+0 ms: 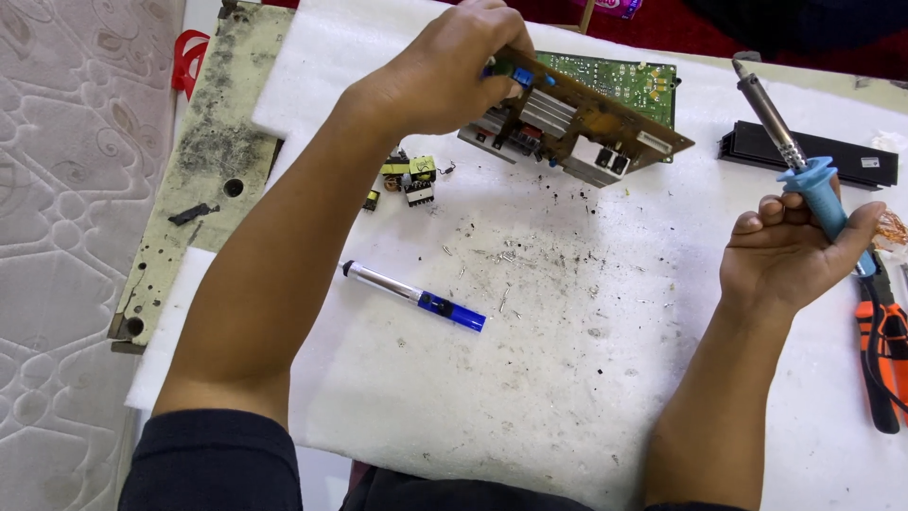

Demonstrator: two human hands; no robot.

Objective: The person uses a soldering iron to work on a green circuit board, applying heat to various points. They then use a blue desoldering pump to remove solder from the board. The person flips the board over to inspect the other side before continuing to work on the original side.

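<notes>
1. While the left hand (445,71) grips the top edge of a brown circuit board (577,118) and tips it up on the white foam mat (530,378), its fingers are closed on a small blue component near that edge.
2. The right hand (790,251) is wrapped tight round the blue handle of a soldering iron (785,142), with the metal tip raised and well apart from the board.
3. This looks like a pulling step in desoldering work: parts already lie loose beside the board, among them small yellow transformers (409,180), and metal scraps dot the mat.
4. A blue desoldering pump (416,296) lies untouched near the left forearm; orange-handled pliers (884,350) rest at the right edge.
5. The next move probably calls for a steady board and the iron's tip brought precisely to one joint.
</notes>
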